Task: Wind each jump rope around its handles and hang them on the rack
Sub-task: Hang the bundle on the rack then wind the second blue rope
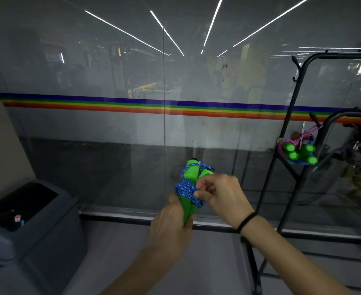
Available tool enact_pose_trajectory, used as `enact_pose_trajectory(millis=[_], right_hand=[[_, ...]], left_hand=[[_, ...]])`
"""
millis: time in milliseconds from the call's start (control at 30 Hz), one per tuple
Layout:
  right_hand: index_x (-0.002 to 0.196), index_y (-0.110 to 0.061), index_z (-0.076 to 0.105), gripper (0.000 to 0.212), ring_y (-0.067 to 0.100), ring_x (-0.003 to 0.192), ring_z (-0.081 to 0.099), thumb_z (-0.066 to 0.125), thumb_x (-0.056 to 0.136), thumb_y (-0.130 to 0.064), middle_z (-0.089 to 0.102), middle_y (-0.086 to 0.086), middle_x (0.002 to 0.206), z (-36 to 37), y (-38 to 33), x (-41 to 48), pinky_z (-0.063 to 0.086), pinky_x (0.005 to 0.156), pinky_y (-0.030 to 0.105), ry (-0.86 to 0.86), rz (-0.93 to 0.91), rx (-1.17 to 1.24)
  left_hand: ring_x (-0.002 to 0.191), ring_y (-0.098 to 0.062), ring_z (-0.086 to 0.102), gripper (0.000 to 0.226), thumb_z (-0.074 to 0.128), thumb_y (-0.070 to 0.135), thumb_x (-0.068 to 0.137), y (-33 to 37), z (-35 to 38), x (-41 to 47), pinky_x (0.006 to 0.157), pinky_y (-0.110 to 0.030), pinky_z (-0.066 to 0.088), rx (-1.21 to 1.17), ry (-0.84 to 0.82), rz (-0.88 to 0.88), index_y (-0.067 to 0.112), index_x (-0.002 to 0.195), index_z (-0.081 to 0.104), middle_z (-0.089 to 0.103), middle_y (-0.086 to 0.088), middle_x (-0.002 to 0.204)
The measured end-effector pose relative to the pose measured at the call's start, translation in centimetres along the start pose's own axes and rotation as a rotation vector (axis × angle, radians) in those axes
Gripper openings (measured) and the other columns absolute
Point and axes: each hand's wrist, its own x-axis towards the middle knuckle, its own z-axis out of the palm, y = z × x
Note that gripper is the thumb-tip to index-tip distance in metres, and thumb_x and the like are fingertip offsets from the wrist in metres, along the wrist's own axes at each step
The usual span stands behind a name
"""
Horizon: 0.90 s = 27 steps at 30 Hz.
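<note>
Closest to me, my left hand (171, 226) clenches the lower ends of the two bright green foam handles. Farthest left of the black metal rack (290, 105) stands a grey plastic bin (37, 241). Nearer the rack, though well short of it, is the blue braided jump rope (188, 188), its cord wound thickly around the middle of the paired handles. Just beside it, my right hand (222, 194) pinches the cord at the wraps, so I judge I am tucking in the last bit. On the rack itself a pink-corded rope bundle (281, 143) and a blue-corded rope bundle (309, 149) already hang from a hook. Winding looks nearly done; hanging this rope is left, and I see no other loose ropes.
</note>
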Motion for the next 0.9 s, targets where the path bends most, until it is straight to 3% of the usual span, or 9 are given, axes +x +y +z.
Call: enact_pose_trajectory(millis=[200, 367, 467, 567, 633, 767, 900], right_hand=[[0.081, -0.01, 0.071, 0.011, -0.013, 0.049, 0.052, 0.075, 0.071, -0.008, 0.057, -0.013, 0.059, 0.5, 0.8, 0.5, 0.039, 0.058, -0.001, -0.141, 0.072, 0.085], [0.068, -0.026, 0.064, 0.019, -0.009, 0.049, 0.053, 0.079, 0.068, -0.014, 0.058, -0.015, 0.059, 0.7, 1.3, 0.9, 0.042, 0.059, 0.006, -0.18, 0.083, 0.089], [0.067, -0.029, 0.063, 0.019, -0.002, 0.054, 0.053, 0.078, 0.07, -0.017, 0.059, -0.015, 0.062, 1.0, 1.4, 1.3, 0.043, 0.063, 0.011, -0.137, 0.06, 0.078], [0.081, -0.016, 0.067, 0.009, -0.001, 0.056, 0.053, 0.073, 0.075, -0.013, 0.057, -0.015, 0.064, 1.8, 1.0, 1.2, 0.04, 0.061, 0.005, -0.054, 0.016, 0.055], [0.087, -0.009, 0.067, 0.015, 0.005, 0.058, 0.056, 0.072, 0.074, -0.006, 0.06, -0.008, 0.07, 2.2, 0.9, 0.9, 0.041, 0.062, 0.003, 0.006, -0.015, 0.092], [0.08, -0.003, 0.071, 0.012, 0.015, 0.066, 0.06, 0.074, 0.069, 0.001, 0.067, 0.008, 0.082, 2.6, 0.9, 0.6, 0.037, 0.066, -0.002, 0.1, -0.113, 0.047], [0.073, -0.008, 0.068, 0.008, 0.017, 0.069, 0.06, 0.072, 0.07, -0.001, 0.067, 0.008, 0.077, 2.4, 1.6, 0.6, 0.038, 0.067, 0.008, 0.176, -0.15, -0.003]], left_hand=[[0.103, -0.027, 0.061, 0.044, 0.054, 0.029, 0.089, -0.6, 0.5, 0.0, 0.083, -0.037, 0.048, 0.005, -0.054, -0.023, 0.012, 0.126, 0.036, 0.063, -0.007, 0.11], [0.107, -0.027, 0.059, 0.044, 0.05, 0.031, 0.091, -0.6, 0.7, 0.1, 0.082, -0.034, 0.044, 0.126, -0.048, -0.013, 0.01, 0.125, 0.034, 0.063, -0.007, 0.114], [0.106, -0.027, 0.06, 0.044, 0.049, 0.03, 0.091, -0.7, 0.4, 0.4, 0.08, -0.033, 0.044, 0.149, -0.035, -0.007, 0.009, 0.127, 0.032, 0.064, -0.007, 0.112], [0.103, -0.029, 0.061, 0.044, 0.052, 0.029, 0.089, -1.0, 0.1, 0.9, 0.079, -0.034, 0.046, 0.059, -0.043, -0.034, 0.01, 0.125, 0.035, 0.064, -0.009, 0.11], [0.102, -0.029, 0.06, 0.043, 0.056, 0.028, 0.087, -1.3, -0.2, 1.2, 0.076, -0.032, 0.045, -0.031, -0.041, -0.069, 0.009, 0.122, 0.041, 0.064, -0.01, 0.109], [0.098, -0.029, 0.061, 0.038, 0.059, 0.028, 0.084, -1.5, -0.2, 1.5, 0.07, -0.029, 0.043, -0.138, -0.022, -0.061, 0.008, 0.115, 0.048, 0.064, -0.009, 0.105], [0.099, -0.033, 0.061, 0.042, 0.058, 0.032, 0.085, -1.6, -0.4, 1.6, 0.074, -0.035, 0.046, -0.139, 0.01, -0.084, 0.008, 0.116, 0.044, 0.065, -0.013, 0.106]])
